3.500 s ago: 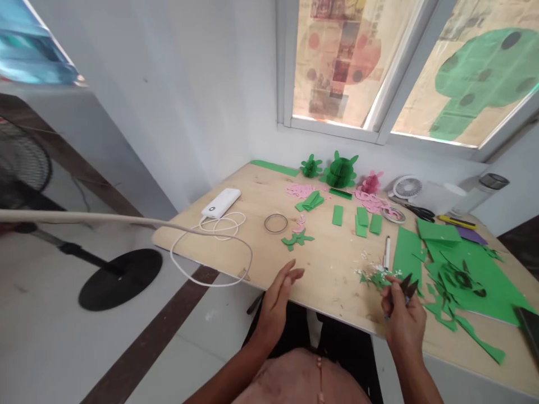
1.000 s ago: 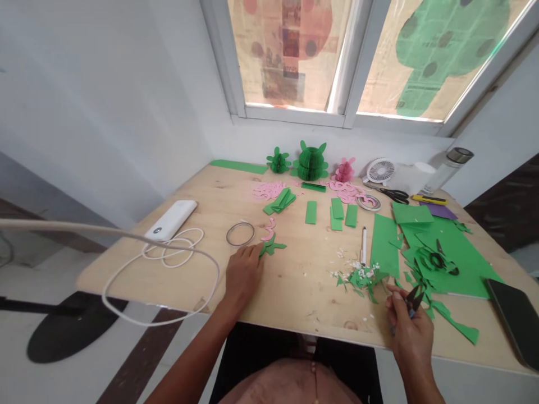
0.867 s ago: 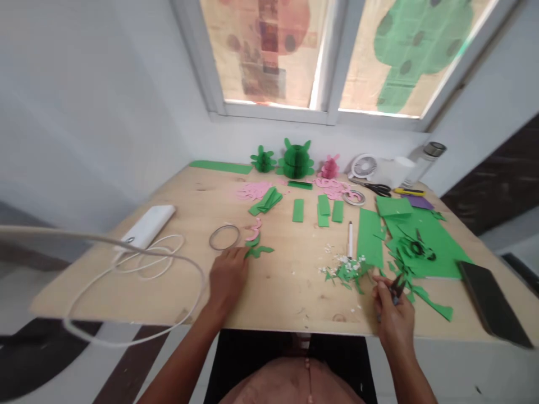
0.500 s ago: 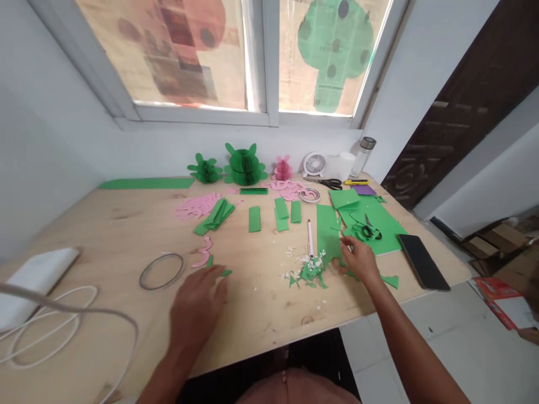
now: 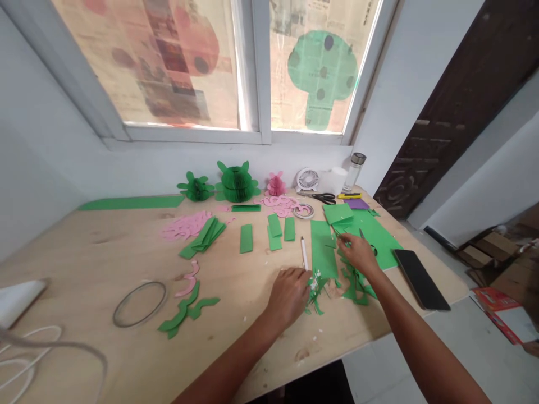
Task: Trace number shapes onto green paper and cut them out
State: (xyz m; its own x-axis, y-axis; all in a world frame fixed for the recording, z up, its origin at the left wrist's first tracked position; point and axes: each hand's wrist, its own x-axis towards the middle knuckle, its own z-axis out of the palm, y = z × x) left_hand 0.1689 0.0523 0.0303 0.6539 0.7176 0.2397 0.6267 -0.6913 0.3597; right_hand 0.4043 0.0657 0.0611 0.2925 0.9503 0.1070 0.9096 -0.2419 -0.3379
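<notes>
the right hand (image 5: pixel 357 252) has a narrow grip near the green sheet (image 5: pixel 323 252) (whether it pinches anything, i cannot tell), and the left hand (image 5: pixel 289 296) curls beside the scraps (image 5: pixel 315 286), its hold unclear. a wide sweep could roll the pen (image 5: pixel 304 252) or scatter scraps among the green strips (image 5: pixel 275 225); small scissors (image 5: pixel 374 249) and a phone (image 5: pixel 421 279) crowd the right.

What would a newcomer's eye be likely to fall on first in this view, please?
Probably the big green figure, at the table's back under the window, between a smaller green figure and a pink one. Next might come the spotted green shape on the right pane, then the hands at the front: the left hand by the scraps, the right hand near a green sheet.
</notes>
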